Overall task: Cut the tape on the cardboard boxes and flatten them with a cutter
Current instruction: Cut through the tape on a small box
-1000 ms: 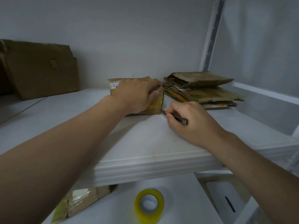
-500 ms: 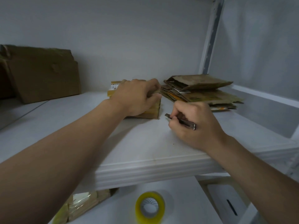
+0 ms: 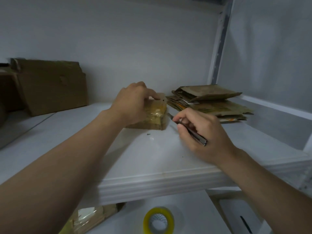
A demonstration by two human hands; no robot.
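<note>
Taped box (image 3: 156,116) at mid-shelf (image 3: 152,166), with the left hand (image 3: 133,102) over its top, fingers curled round it. Right hand (image 3: 204,132) with fingers clamped on the cutter (image 3: 199,137), blade tip just beside the box's right side. Flattened cardboard stack (image 3: 211,102) lies behind the right hand; tape roll (image 3: 158,220) below the shelf.

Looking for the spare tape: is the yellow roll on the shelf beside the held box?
No, the yellow roll lies on a lower surface, below the shelf that bears the box.
</note>
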